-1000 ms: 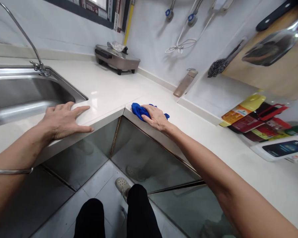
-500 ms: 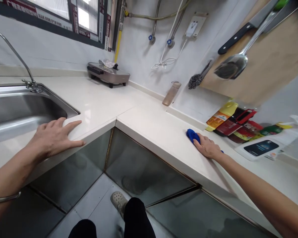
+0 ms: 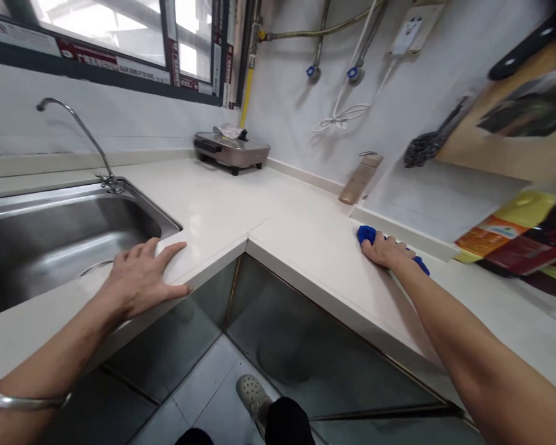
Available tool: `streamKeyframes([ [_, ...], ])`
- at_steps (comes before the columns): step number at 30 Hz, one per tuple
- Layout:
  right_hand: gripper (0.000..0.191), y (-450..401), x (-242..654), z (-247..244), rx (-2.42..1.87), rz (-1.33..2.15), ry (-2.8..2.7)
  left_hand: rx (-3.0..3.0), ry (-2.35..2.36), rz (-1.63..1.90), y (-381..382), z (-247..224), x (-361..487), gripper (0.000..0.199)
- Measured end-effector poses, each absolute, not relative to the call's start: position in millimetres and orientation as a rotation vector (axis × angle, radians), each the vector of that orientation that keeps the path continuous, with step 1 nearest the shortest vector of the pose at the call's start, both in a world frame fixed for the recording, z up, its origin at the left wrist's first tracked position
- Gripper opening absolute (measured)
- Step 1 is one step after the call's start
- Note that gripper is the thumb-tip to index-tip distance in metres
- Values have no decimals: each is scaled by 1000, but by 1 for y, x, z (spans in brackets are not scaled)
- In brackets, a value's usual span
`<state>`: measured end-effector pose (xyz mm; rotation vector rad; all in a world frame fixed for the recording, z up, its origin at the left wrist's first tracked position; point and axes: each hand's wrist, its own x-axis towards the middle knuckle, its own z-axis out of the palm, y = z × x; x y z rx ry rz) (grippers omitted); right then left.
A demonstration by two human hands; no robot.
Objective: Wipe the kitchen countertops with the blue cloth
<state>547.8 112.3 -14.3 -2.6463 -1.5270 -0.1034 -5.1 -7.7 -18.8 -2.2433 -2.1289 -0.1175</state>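
Note:
A blue cloth (image 3: 367, 235) lies bunched on the white countertop (image 3: 306, 241), right of the corner joint. My right hand (image 3: 385, 252) is closed on it, pressing it to the surface; part of the cloth shows beyond the fingers and by the wrist. My left hand (image 3: 143, 275) rests with fingers spread on the counter's front edge beside the steel sink (image 3: 134, 213), holding nothing. A silver bangle (image 3: 23, 400) circles my left wrist.
A curved faucet (image 3: 86, 127) stands behind the sink. An electric pan (image 3: 234, 149) sits near the corner, and a brown bottle (image 3: 360, 179) by the wall. Yellow-and-orange packaging (image 3: 505, 228) stands at the right. A cutting board (image 3: 505, 142) hangs above it.
The view has turned right-to-left, so the sink and pan appear farther right. My right hand and the cloth have moved along the counter toward the wall and the bottle. My left hand stays spread.

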Motion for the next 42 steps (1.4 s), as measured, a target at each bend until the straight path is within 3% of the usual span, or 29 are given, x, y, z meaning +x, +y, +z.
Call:
streamKeyframes([
  [10,65,199,344,-9,-2171,-74,-2092,-2291,-2211,-168,-18,-14,0,96],
  [19,66,185,181,-6,-1667,-136,-2457,-2299,-2215,-143,-24,-6,6,95],
  [27,62,125,182,-10,-1168,-40,-2619,-2284,-2198,-174,-20,-11,1,101],
  [32,60,98,196,-10,-1184,12,-2618,-2246,-2159,-283,-23,-15,0,109],
  [38,58,92,194,-8,-1245,50,-2562,-2349,-2174,-123,-52,-7,-24,80],
  [42,53,93,194,-8,-1239,94,-2533,-2315,-2255,-66,-71,-2,-43,74],
])
